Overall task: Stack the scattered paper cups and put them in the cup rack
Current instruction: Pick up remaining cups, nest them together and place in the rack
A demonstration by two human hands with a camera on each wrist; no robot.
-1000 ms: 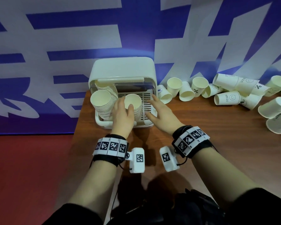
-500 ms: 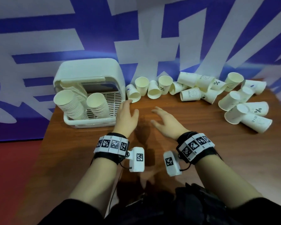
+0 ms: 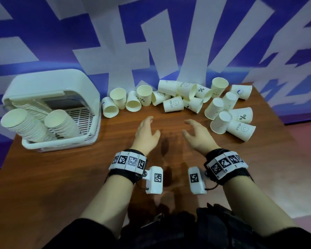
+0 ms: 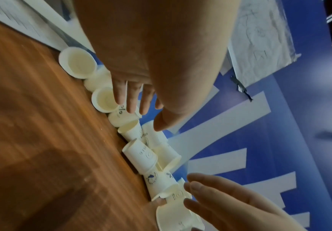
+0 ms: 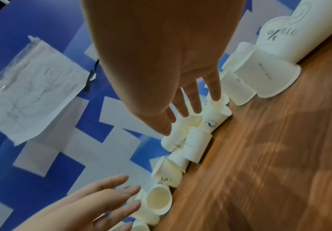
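Several loose white paper cups lie scattered along the back of the wooden table, some on their sides, some upside down. The white cup rack stands at the back left with two leaning stacks of cups in it. My left hand and right hand hover empty over the table's middle, fingers straight and spread, just short of the cups. The left wrist view shows my left hand above the cups; the right wrist view shows my right hand above the cups.
A blue and white banner wall rises right behind the cups. A cluster of cups sits near the table's right edge. Bare wood lies between my hands and the front edge. The floor to the right is reddish.
Both hands have left the rack, where the left one set a stack of cups, and moved right to the table's middle. My head has turned right, toward the scattered cups.
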